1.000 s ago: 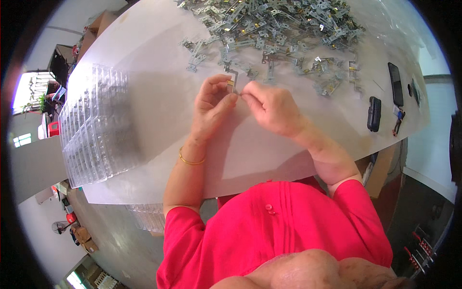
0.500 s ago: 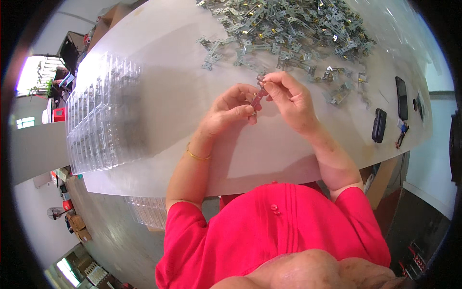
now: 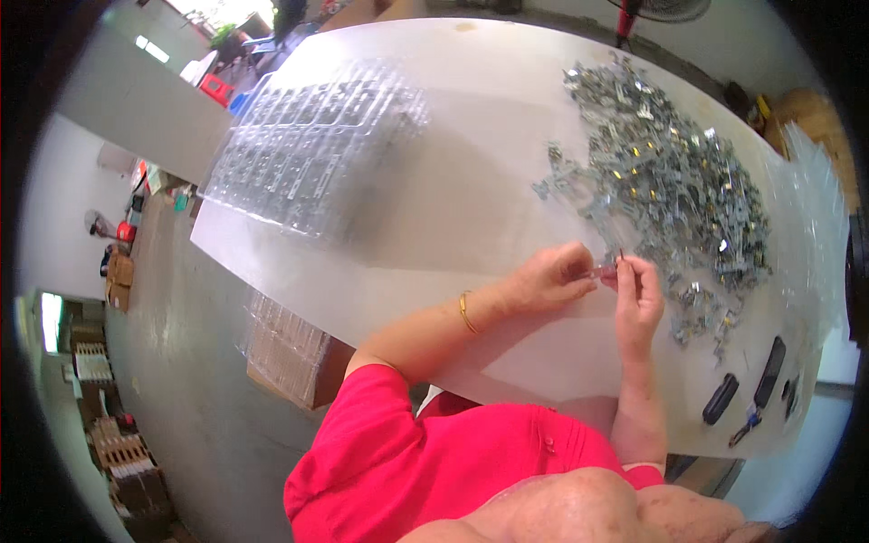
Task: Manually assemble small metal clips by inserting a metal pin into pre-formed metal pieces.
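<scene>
Between my two hands is a small metal bracket [image 3: 603,271], over the white table. My left hand [image 3: 554,276] grips one end of it with thumb and fingers; a gold bangle circles that wrist. At the other end, my right hand [image 3: 639,294] pinches the bracket between thumb and fingertips. My fingers cover much of the part. A big heap of similar metal brackets [image 3: 670,181] spreads just beyond and to the right of my hands, some with yellowish pieces. A few loose brackets [image 3: 701,303] lie right of my right hand.
Stacked clear plastic trays [image 3: 299,154] holding metal parts stand on the table [image 3: 480,109] at the left. A black case [image 3: 721,398], a dark phone [image 3: 770,371] and keys [image 3: 745,427] lie at the right. A cardboard box [image 3: 308,366] with clear trays sits below the table's near edge.
The view has swung left, so the table, trays and heap appear turned and shifted right. Both hands keep hold of the bracket.
</scene>
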Action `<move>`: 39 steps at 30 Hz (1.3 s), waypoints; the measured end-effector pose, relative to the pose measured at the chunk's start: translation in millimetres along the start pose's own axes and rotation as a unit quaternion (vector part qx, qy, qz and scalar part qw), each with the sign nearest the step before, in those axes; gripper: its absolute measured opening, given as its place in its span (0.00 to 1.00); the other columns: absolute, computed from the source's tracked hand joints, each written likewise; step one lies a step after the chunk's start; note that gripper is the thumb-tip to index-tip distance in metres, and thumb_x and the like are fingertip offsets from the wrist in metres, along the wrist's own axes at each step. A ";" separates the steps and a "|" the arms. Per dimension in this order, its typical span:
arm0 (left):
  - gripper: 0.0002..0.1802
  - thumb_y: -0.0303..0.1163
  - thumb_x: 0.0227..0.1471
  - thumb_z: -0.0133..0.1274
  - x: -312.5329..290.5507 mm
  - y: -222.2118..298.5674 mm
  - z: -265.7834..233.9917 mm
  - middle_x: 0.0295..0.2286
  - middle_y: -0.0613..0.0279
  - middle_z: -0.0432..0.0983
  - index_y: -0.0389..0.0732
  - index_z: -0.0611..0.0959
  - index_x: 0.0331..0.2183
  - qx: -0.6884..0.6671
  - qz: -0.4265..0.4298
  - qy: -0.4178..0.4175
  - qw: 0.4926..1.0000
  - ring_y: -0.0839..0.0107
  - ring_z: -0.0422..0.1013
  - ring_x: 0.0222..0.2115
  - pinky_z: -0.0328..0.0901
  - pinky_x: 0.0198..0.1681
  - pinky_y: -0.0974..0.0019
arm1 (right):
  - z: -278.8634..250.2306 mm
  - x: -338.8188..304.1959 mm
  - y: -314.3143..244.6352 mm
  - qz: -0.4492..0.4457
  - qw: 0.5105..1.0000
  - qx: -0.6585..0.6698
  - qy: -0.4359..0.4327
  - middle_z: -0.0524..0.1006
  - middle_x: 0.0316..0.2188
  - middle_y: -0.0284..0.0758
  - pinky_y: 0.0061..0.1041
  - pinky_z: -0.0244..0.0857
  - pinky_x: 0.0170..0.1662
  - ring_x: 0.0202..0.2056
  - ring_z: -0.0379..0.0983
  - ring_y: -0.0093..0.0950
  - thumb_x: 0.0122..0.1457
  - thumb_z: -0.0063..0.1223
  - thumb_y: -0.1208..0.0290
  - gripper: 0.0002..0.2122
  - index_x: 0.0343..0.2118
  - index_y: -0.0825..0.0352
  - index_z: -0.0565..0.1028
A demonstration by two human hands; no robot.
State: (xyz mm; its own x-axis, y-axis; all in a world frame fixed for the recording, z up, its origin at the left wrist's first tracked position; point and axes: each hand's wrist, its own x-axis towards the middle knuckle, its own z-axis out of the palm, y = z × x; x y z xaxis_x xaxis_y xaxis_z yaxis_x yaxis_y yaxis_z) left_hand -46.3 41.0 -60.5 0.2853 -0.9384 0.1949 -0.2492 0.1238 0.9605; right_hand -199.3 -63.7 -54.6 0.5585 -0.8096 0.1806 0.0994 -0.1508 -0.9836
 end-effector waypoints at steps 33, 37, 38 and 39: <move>0.12 0.33 0.52 0.63 32.6 124.0 -260.9 0.24 0.65 0.80 0.32 0.85 0.32 0.340 -0.088 0.363 0.863 0.81 0.72 0.25 0.67 0.28 0.75 | 13.9 -8.4 10.6 -0.119 0.967 -0.185 -0.126 0.74 0.26 0.35 0.26 0.64 0.29 0.24 0.71 0.27 0.61 0.55 0.76 0.02 0.33 0.67 0.75; 0.14 0.37 0.47 0.65 39.4 107.4 -309.2 0.24 0.62 0.81 0.34 0.86 0.29 0.379 -0.162 0.342 0.844 0.77 0.73 0.24 0.68 0.29 0.70 | 15.4 -7.5 11.3 -0.141 0.962 -0.192 -0.131 0.75 0.28 0.37 0.28 0.65 0.29 0.25 0.71 0.31 0.60 0.56 0.78 0.02 0.33 0.67 0.74; 0.15 0.39 0.45 0.66 41.7 104.4 -314.2 0.24 0.61 0.81 0.35 0.86 0.27 0.402 -0.201 0.333 0.829 0.76 0.74 0.24 0.69 0.30 0.68 | 15.3 -7.6 10.6 -0.143 0.962 -0.193 -0.129 0.75 0.28 0.37 0.28 0.65 0.29 0.25 0.71 0.31 0.60 0.56 0.78 0.02 0.33 0.67 0.74; 0.15 0.39 0.45 0.66 43.2 98.9 -319.0 0.24 0.61 0.81 0.35 0.86 0.27 0.402 -0.200 0.333 0.829 0.76 0.74 0.24 0.69 0.30 0.68 | 15.8 -8.1 10.0 -0.136 0.964 -0.188 -0.131 0.75 0.28 0.37 0.28 0.65 0.30 0.25 0.71 0.32 0.60 0.56 0.78 0.02 0.33 0.67 0.74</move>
State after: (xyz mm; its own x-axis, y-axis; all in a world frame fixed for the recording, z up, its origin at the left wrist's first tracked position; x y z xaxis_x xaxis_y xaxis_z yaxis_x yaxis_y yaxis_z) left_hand 236.6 115.6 106.3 0.8751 -0.4329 0.2165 -0.4713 -0.6605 0.5845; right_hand -189.9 -49.7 -66.0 0.7478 -0.5477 0.3753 -0.0074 -0.5721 -0.8201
